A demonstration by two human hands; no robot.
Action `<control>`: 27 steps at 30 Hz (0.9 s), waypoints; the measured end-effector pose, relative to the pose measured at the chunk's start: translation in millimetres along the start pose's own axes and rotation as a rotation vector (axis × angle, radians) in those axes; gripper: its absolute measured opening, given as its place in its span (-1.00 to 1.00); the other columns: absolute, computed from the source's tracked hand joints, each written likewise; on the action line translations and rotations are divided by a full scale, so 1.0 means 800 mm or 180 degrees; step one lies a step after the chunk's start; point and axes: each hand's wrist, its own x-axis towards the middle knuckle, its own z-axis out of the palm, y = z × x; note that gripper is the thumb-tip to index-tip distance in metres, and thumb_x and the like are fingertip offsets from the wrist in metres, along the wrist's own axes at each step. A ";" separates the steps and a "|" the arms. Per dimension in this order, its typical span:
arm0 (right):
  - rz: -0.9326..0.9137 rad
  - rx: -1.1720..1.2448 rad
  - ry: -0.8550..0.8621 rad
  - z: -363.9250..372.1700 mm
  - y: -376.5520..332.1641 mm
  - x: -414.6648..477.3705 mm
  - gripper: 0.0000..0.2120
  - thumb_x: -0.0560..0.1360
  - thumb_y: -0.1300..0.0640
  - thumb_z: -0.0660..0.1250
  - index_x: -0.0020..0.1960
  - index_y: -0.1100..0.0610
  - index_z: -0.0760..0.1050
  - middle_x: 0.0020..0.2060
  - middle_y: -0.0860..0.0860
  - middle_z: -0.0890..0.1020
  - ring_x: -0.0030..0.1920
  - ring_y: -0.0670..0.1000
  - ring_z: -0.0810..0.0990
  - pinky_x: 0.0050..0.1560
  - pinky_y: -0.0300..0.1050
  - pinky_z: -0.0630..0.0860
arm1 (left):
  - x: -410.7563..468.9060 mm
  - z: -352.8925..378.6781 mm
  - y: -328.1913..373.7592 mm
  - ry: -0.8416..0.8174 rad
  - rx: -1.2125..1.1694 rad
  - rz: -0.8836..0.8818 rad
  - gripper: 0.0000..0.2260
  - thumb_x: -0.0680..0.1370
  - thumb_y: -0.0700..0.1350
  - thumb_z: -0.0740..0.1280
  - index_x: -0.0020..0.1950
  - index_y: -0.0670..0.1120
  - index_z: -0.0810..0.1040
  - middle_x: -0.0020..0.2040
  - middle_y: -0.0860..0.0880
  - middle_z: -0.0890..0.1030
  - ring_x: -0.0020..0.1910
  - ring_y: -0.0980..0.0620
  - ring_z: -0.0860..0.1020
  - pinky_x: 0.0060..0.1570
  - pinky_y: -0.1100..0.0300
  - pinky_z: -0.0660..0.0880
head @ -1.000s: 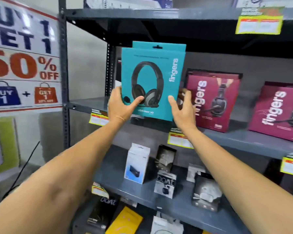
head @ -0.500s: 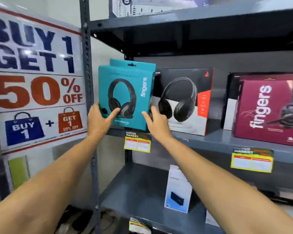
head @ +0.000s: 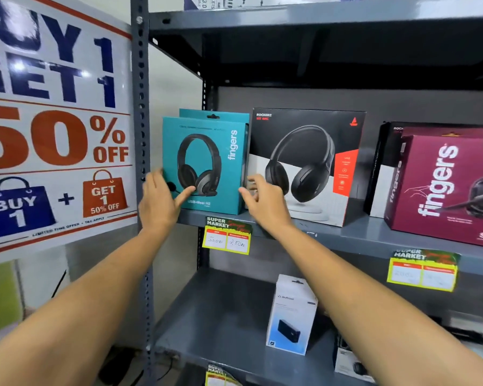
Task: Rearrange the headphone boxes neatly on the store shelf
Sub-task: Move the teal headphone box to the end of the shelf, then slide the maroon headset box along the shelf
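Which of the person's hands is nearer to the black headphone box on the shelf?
Right. The right hand hovers at the black headphone box's lower left corner; the left hand is beyond the teal box.

A large promo sign (head: 56,135) reading "BUY 1 GET 1 50% OFF" hangs to the left of the left hand (head: 158,203), past the grey perforated upright (head: 140,107). A yellow price tag (head: 227,235) sits just below and between both hands. Lower, under the right forearm, stands a small white box (head: 292,314). Another yellow price tag (head: 423,270) hangs well right of the right hand (head: 265,201).
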 end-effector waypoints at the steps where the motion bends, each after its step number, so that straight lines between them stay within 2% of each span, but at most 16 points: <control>1: -0.0075 -0.0047 0.0171 -0.013 0.006 -0.004 -0.74 0.56 0.00 0.28 0.11 0.17 0.50 -0.08 0.08 0.66 -0.14 0.10 0.60 -0.11 0.00 0.55 | -0.004 0.002 0.003 0.0186 0.0150 0.0090 -0.33 0.48 0.23 0.36 0.36 -0.23 0.33 0.23 -0.24 0.46 0.18 -0.20 0.48 0.01 -0.11 0.51; 4: -0.0232 -0.0324 0.0832 -0.058 0.033 -0.014 -0.82 0.51 0.02 0.30 -0.16 0.13 0.50 -0.22 0.00 0.60 -0.18 0.07 0.54 -0.22 -0.03 0.46 | -0.017 0.011 0.029 0.0464 0.0251 0.0245 -0.44 0.53 0.17 0.34 0.29 -0.26 0.40 0.15 -0.25 0.50 0.09 -0.23 0.49 0.00 -0.08 0.41; 7: -0.0293 -0.0514 0.1352 -0.106 0.063 -0.025 -0.85 0.48 0.08 0.33 -0.21 0.13 0.49 -0.20 0.01 0.58 -0.13 0.08 0.53 -0.18 -0.10 0.38 | -0.034 0.027 0.071 0.0510 0.0030 0.0671 -0.58 0.54 0.07 0.37 0.18 -0.25 0.47 0.01 -0.22 0.53 -0.05 -0.23 0.51 -0.08 -0.06 0.37; 10: -0.0297 -0.0705 0.1625 -0.153 0.088 -0.035 -0.85 0.47 0.09 0.33 -0.20 0.15 0.49 -0.15 0.06 0.56 -0.09 0.13 0.53 -0.15 -0.06 0.42 | -0.055 0.052 0.119 0.0617 -0.0247 0.1200 -0.62 0.53 0.06 0.35 0.12 -0.24 0.50 -0.09 -0.18 0.55 -0.14 -0.23 0.52 -0.16 -0.04 0.38; 13: -0.0382 -0.1062 0.1775 -0.201 0.119 -0.050 -0.82 0.46 0.06 0.31 -0.15 0.19 0.52 -0.08 0.11 0.56 -0.07 0.13 0.52 -0.13 -0.05 0.45 | -0.080 0.077 0.175 0.0465 -0.0679 0.1591 -0.64 0.51 0.08 0.31 0.10 -0.19 0.47 -0.13 -0.16 0.54 -0.16 -0.17 0.49 -0.15 0.03 0.31; 18: 0.0093 -0.1771 0.2159 -0.295 0.183 -0.091 -0.72 0.45 0.05 0.34 0.06 0.21 0.51 0.18 0.19 0.53 0.13 0.23 0.50 0.10 0.09 0.39 | -0.128 0.116 0.290 0.0051 -0.1533 0.1903 -0.62 0.50 0.03 0.37 0.15 -0.24 0.48 0.02 -0.19 0.57 -0.01 -0.12 0.45 0.00 0.00 0.41; 21: 0.0451 -0.2025 0.2201 -0.342 0.223 -0.116 -0.57 0.47 0.02 0.35 0.24 0.24 0.42 0.36 0.22 0.41 0.31 0.26 0.39 0.23 0.19 0.34 | -0.155 0.132 0.365 -0.0448 -0.1898 0.1793 -0.54 0.51 0.00 0.41 0.26 -0.28 0.44 0.17 -0.22 0.53 0.15 -0.16 0.48 0.18 0.01 0.43; 23: 0.0614 -0.1963 0.2005 -0.352 0.240 -0.125 -0.43 0.51 -0.01 0.34 0.39 0.27 0.29 0.47 0.24 0.27 0.43 0.26 0.27 0.36 0.22 0.28 | -0.160 0.139 0.399 -0.0730 -0.2159 0.1581 -0.46 0.51 0.03 0.42 0.35 -0.25 0.37 0.27 -0.18 0.46 0.25 -0.12 0.44 0.25 0.08 0.40; 26: 0.0915 -0.1236 0.1420 -0.345 0.249 -0.129 -0.17 0.52 -0.10 0.33 0.56 0.23 -0.03 0.56 0.19 0.01 0.53 0.19 0.11 0.46 0.10 0.18 | -0.161 0.156 0.420 -0.1112 -0.2253 0.0958 -0.37 0.50 0.07 0.43 0.42 -0.20 0.28 0.33 -0.14 0.39 0.32 -0.07 0.39 0.29 0.08 0.39; 27: 0.1187 -0.0934 0.1336 -0.380 0.273 -0.140 -0.10 0.51 -0.14 0.33 0.57 0.20 -0.12 0.57 0.16 -0.03 0.53 0.17 0.12 0.47 0.09 0.19 | -0.178 0.174 0.460 -0.1335 -0.2374 0.0728 -0.38 0.50 0.08 0.44 0.41 -0.19 0.30 0.31 -0.14 0.41 0.31 -0.07 0.41 0.27 0.06 0.42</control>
